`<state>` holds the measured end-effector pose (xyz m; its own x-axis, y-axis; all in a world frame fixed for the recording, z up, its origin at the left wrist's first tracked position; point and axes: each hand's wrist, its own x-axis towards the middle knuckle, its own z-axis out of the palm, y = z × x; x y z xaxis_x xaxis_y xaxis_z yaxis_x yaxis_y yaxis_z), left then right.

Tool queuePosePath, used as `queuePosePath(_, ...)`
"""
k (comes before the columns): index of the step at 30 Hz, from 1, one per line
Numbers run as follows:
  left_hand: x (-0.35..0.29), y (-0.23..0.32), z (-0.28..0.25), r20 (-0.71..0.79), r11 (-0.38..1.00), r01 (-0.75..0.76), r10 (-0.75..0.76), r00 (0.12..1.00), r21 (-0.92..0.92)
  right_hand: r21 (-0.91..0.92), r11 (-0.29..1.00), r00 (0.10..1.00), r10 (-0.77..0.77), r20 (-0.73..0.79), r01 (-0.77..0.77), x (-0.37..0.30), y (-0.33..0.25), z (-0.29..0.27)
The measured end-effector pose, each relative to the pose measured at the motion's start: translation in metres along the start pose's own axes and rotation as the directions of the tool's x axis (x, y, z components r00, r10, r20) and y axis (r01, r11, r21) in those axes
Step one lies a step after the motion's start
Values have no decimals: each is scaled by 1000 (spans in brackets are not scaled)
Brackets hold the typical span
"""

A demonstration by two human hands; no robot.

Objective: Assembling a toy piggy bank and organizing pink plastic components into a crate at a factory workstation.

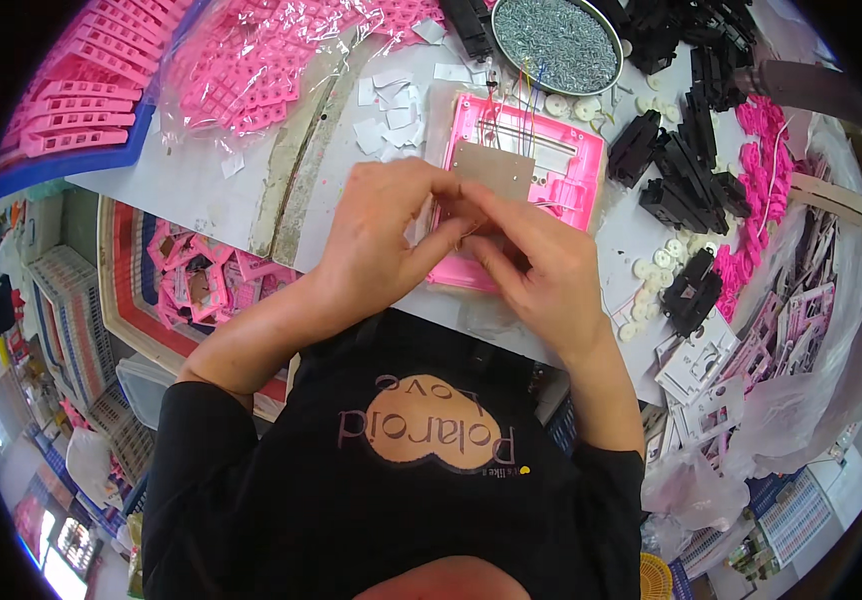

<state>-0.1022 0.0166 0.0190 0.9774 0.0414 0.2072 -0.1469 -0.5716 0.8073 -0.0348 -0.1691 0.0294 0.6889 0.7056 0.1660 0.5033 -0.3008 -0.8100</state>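
Note:
A pink plastic housing lies on the worktable in front of me, with a brown board in it and several thin coloured wires rising from its far part. Over the housing's near left side, my left hand and my right hand meet fingertip to fingertip. Both are closed in a pinch. What sits between the fingertips is too small and too covered to name. My fingers hide part of the board and the housing's near left corner.
At the back stands a round metal tray heaped with small screws. Black plastic parts and white round pieces are strewn on the right. Paper slips and bagged pink parts lie back left. A bin of pink pieces is below left.

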Motion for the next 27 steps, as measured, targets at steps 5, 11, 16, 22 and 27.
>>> queuePosePath(5,-9,-11,-6,80,990,-109,101,992,93,209,952,970,237,-51,-222,-3,-1,2)
queuePosePath(11,-6,-17,0,20,991,-127,126,992,41,396,838,915,403,13,-375,-4,2,2)
queuePosePath(16,-4,-17,7,7,989,-140,140,990,37,437,798,891,454,14,-414,-6,-2,4)
queuePosePath(22,-3,-16,7,33,988,-156,155,987,23,422,783,862,508,-8,-457,-8,-3,5)
queuePosePath(27,-3,-15,10,35,996,-87,87,996,-21,417,778,860,509,20,-470,-8,-1,2)
